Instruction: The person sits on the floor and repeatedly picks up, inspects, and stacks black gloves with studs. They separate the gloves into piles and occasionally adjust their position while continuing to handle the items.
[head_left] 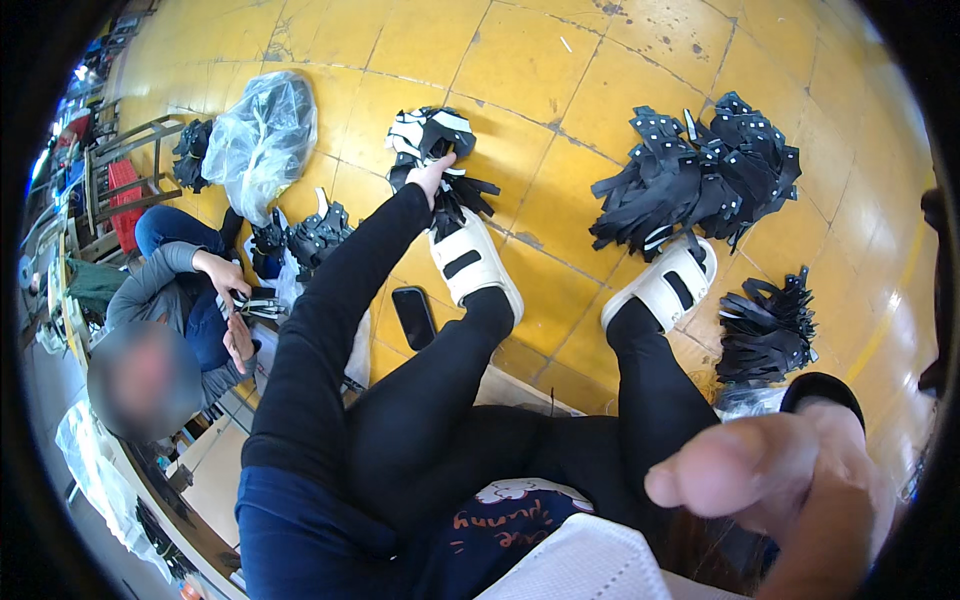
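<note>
My left hand (pixel 432 180), at the end of a long black sleeve, reaches far forward to a pile of black and white fabric strips (pixel 430 135). Its fingers are closed on black strips (pixel 466 192) at the pile's near side, just beyond my left white sandal (pixel 468 256). Close to the camera at the lower right, my right hand (pixel 765 470) is raised and large in view. Its fingers are curled together, and no object shows in them. A black band circles that arm's sleeve end (pixel 825 392).
Larger black strip piles lie on the yellow tiles: one (pixel 700 175) beyond my right sandal (pixel 665 285), another (pixel 768 328) beside it. A phone (pixel 413 317) lies by my left leg. At left, a co-worker (pixel 180 290) sits handling strips near a filled clear plastic bag (pixel 262 140).
</note>
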